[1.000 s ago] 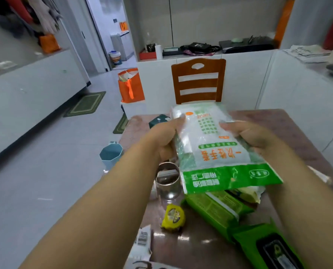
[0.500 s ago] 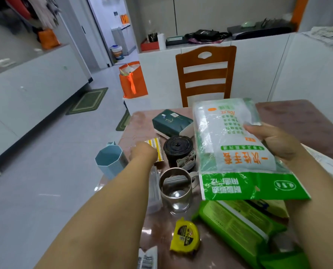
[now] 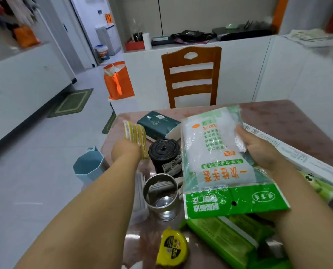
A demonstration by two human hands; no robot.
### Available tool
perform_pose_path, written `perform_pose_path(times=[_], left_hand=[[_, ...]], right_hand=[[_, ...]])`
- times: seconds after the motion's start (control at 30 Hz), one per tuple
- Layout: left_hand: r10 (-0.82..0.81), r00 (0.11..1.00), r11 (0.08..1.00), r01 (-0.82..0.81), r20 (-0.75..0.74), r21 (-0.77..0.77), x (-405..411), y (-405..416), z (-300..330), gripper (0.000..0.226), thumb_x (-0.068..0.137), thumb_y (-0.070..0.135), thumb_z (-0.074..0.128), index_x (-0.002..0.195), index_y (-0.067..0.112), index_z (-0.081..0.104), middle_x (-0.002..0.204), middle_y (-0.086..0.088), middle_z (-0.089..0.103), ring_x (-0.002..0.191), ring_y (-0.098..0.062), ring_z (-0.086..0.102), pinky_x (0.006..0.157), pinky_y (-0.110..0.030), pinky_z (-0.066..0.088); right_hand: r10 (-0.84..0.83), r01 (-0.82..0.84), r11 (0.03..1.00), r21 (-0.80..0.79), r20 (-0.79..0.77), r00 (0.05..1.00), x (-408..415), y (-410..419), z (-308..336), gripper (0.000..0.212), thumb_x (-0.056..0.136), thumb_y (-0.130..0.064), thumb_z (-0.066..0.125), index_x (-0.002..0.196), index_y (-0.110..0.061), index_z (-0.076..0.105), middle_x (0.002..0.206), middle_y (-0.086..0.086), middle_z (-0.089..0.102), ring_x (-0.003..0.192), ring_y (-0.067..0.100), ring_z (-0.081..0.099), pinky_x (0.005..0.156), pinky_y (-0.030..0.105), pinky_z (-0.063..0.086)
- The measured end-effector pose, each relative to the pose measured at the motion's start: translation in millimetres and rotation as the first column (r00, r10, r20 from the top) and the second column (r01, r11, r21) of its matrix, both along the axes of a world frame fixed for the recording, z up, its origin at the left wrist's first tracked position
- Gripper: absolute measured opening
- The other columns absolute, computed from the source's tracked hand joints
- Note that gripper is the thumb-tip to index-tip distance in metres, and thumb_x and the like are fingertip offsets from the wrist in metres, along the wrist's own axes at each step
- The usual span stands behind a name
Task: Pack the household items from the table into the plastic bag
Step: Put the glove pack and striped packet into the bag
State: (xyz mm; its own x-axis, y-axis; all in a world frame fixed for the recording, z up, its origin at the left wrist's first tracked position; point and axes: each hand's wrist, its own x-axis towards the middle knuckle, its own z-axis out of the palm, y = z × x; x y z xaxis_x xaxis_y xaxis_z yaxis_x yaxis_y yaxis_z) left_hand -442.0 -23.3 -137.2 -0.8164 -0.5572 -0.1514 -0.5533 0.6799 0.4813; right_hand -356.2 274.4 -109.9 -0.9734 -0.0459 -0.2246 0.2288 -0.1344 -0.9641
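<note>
Above the middle of the reddish-brown glossy table (image 3: 297, 121), I am holding a flat clear-and-green plastic packet of white disposable gloves (image 3: 218, 162) in my right hand (image 3: 259, 150). My thumb is pressing on the packet's printed face near its right edge and my other fingers are wrapping behind it, so this hand is clamping the packet, which is hanging tilted with its green band toward me, clear of the table.

At about ten o'clock from the packet, my left hand (image 3: 126, 150) is reaching out over the table and meeting a yellow-and-white striped flat pack (image 3: 135, 136). Its fingers are hidden behind the knuckles, so I cannot tell whether they are closing on the pack or only touching it.

Just beside that hand, at three o'clock from it, a black roll of rubbish bags (image 3: 164, 154) is standing upright. At twelve o'clock from the roll, a dark green tissue pack (image 3: 158, 124) is lying. At six o'clock from the roll, a shiny steel cup (image 3: 160, 195) is standing open-mouthed, and nearer me a yellow-and-black tape measure (image 3: 172, 247) is lying beside green wet-wipe packs (image 3: 226, 237). At three o'clock from my right hand, a long white carton (image 3: 301, 160) is lying along the table.
</note>
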Motion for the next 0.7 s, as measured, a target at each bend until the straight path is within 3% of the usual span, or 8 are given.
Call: perform_pose_path(times=[0.13, 0.2, 0.27, 0.33, 0.4, 0.53, 0.63, 0.7], left_hand=[[0.158, 0.87, 0.982, -0.088, -0.467, 0.169, 14, 18, 58, 0.044, 0.1, 0.039, 0.037, 0.115, 0.004, 0.06, 0.115, -0.013, 0.064, 0.104, -0.034, 0.059, 0.078, -0.033, 0.04], [0.168, 0.835, 0.946, 0.013, -0.524, 0.324, 16, 35, 86, 0.048, 0.101, 0.038, 0.032, 0.119, 0.002, 0.059, 0.121, -0.016, 0.061, 0.107, -0.034, 0.057, 0.081, -0.034, 0.04], [-0.019, 0.881, 0.862, 0.254, -0.473, 0.439, 33, 61, 113, 0.046, 0.1, 0.035, 0.037, 0.119, 0.0, 0.059, 0.12, -0.025, 0.06, 0.09, -0.031, 0.061, 0.076, -0.036, 0.047], [-0.404, 0.852, 0.811, 0.502, -0.333, 0.301, 54, 88, 116, 0.037, 0.1, 0.034, 0.037, 0.1, 0.006, 0.06, 0.099, -0.022, 0.061, 0.07, -0.021, 0.055, 0.064, -0.032, 0.044], [-0.641, 0.753, 0.753, 0.654, -0.151, 0.065, 79, 113, 108, 0.028, 0.102, 0.024, 0.032, 0.109, 0.008, 0.054, 0.099, -0.013, 0.062, 0.08, -0.024, 0.059, 0.068, -0.035, 0.044], [-0.727, 0.686, 0.669, 0.715, 0.023, -0.204, 112, 126, 115, 0.045, 0.099, 0.02, 0.025, 0.144, 0.016, 0.035, 0.096, -0.009, 0.058, 0.078, -0.024, 0.05, 0.066, -0.04, 0.047], [-0.754, 0.654, 0.611, 0.731, 0.055, -0.304, 142, 125, 134, 0.041, 0.1, 0.02, 0.028, 0.138, 0.012, 0.04, 0.08, -0.005, 0.047, 0.078, -0.026, 0.052, 0.072, -0.047, 0.055], [-0.773, 0.635, 0.599, 0.725, -0.009, -0.34, 166, 117, 152, 0.039, 0.102, 0.022, 0.03, 0.139, 0.013, 0.037, 0.089, -0.006, 0.056, 0.083, -0.025, 0.055, 0.072, -0.044, 0.056]], right_hand=[[-0.097, 0.098, 0.995, -0.036, 0.02, 0.995, 2, 14, 11, 0.037, 0.098, -0.042, 0.038, 0.107, -0.017, 0.064, 0.106, 0.007, 0.073, 0.087, 0.02, 0.072, 0.066, 0.03, 0.055], [-0.152, 0.154, 0.986, -0.07, 0.035, 0.988, 4, 18, 18, 0.039, 0.1, -0.041, 0.034, 0.114, -0.017, 0.062, 0.116, 0.007, 0.069, 0.094, 0.022, 0.07, 0.065, 0.033, 0.056], [-0.208, 0.218, 0.96, -0.176, 0.072, 0.975, 8, 15, 26, 0.038, 0.101, -0.038, 0.032, 0.108, -0.016, 0.062, 0.107, 0.006, 0.072, 0.077, 0.017, 0.073, 0.054, 0.03, 0.059], [-0.244, 0.265, 0.921, -0.286, 0.109, 0.964, 13, 7, 31, 0.039, 0.102, -0.038, 0.032, 0.102, -0.015, 0.064, 0.091, 0.004, 0.077, 0.069, 0.018, 0.074, 0.051, 0.035, 0.06], [-0.271, 0.292, 0.9, -0.322, 0.11, 0.956, 20, -3, 37, 0.042, 0.101, -0.04, 0.033, 0.107, -0.014, 0.065, 0.087, 0.006, 0.077, 0.076, 0.021, 0.074, 0.059, 0.039, 0.061], [-0.183, 0.182, 0.948, -0.259, 0.02, 0.983, 41, -17, 67, 0.044, 0.098, -0.045, 0.041, 0.12, -0.013, 0.062, 0.103, 0.006, 0.074, 0.085, 0.019, 0.073, 0.077, 0.036, 0.059], [-0.064, 0.063, 0.991, -0.115, -0.009, 0.998, 63, -25, 86, 0.035, 0.093, -0.022, 0.057, 0.121, -0.002, 0.06, 0.106, 0.014, 0.072, 0.085, 0.023, 0.072, 0.079, 0.036, 0.059], [-0.018, 0.018, 1.0, -0.023, -0.015, 1.0, 82, -22, 96, 0.033, 0.091, -0.011, 0.058, 0.121, 0.002, 0.058, 0.086, 0.01, 0.075, 0.07, 0.018, 0.073, 0.067, 0.03, 0.06]])
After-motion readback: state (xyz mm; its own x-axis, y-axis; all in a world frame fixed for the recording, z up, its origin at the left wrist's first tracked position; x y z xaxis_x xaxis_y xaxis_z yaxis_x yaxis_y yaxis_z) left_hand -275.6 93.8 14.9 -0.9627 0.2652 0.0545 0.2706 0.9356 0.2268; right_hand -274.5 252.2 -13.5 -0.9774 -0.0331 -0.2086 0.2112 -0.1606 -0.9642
